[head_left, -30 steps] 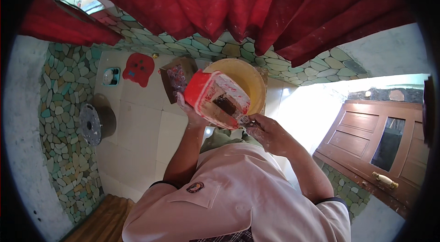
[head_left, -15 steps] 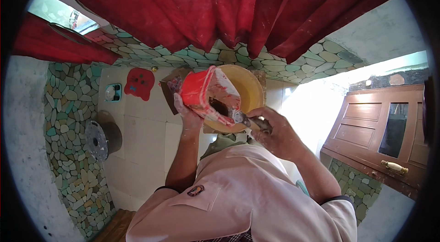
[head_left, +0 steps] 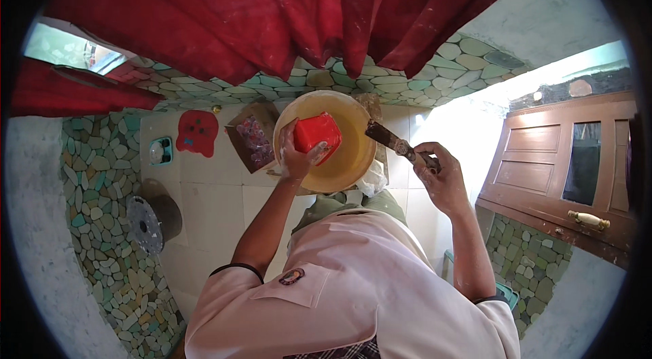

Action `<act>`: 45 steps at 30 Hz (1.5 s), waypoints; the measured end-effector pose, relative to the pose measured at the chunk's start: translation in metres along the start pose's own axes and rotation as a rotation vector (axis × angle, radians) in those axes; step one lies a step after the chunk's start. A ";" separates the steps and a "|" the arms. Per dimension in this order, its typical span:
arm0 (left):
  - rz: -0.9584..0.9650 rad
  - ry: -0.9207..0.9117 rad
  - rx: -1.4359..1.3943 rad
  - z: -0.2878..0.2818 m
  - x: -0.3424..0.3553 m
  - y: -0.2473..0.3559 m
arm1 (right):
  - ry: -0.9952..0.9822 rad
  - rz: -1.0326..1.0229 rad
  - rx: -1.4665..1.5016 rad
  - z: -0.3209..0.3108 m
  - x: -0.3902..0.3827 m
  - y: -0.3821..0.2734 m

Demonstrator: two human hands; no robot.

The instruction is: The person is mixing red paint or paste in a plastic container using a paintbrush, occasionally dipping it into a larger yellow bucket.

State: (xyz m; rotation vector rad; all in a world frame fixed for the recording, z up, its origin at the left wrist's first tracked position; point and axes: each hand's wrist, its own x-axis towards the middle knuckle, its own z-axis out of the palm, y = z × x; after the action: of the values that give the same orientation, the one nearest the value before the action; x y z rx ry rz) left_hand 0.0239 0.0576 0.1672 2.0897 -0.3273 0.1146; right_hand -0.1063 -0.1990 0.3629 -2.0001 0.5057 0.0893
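Note:
My left hand (head_left: 299, 152) grips a red plastic container (head_left: 317, 131), its red outside turned up over a wide yellowish basin (head_left: 350, 165) with yellowish contents. My right hand (head_left: 441, 175) holds a putty knife (head_left: 384, 135) by its handle, with the dark, dirty blade pointing up-left over the basin's right edge, apart from the container. A cardboard box (head_left: 240, 139) with small wrapped pink and purple items stands at the basin's left. A crumpled white bag (head_left: 372, 180) lies at the basin's lower right.
A red animal-shaped seat (head_left: 197, 135), a small turquoise dish (head_left: 161, 150) and a grey bucket (head_left: 163, 220) are on the tiled floor (head_left: 210, 213) to the left. Red curtains (head_left: 204, 19) hang above a stone-clad wall (head_left: 455, 67). A brown door (head_left: 526, 148) is at the right.
The red container has turned over and moved down into the basin's area. My right hand has drawn the knife out of it, moving right and up. The box shows more fully.

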 end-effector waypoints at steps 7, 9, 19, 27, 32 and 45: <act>-0.240 0.162 -0.465 0.029 -0.004 -0.006 | 0.019 0.081 0.258 -0.006 -0.013 0.037; -0.253 -0.167 0.039 0.036 -0.013 -0.022 | 0.006 0.062 0.222 -0.006 -0.014 0.035; -0.255 -0.508 0.250 0.040 0.002 -0.033 | 0.034 0.005 0.186 -0.013 -0.018 0.041; -0.283 -0.482 0.268 0.041 -0.003 -0.022 | 0.022 0.037 0.204 -0.012 -0.020 0.038; -0.297 -0.570 0.306 0.039 -0.006 -0.021 | 0.032 0.029 0.247 -0.013 -0.022 0.037; -0.536 -0.076 -0.894 0.021 0.008 -0.075 | 0.101 0.050 0.442 -0.005 -0.018 0.023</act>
State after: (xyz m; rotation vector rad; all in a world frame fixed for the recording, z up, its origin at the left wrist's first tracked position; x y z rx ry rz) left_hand 0.0510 0.0743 0.0954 1.2286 0.1409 -0.3721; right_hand -0.1325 -0.2066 0.3507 -1.5653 0.5840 -0.0871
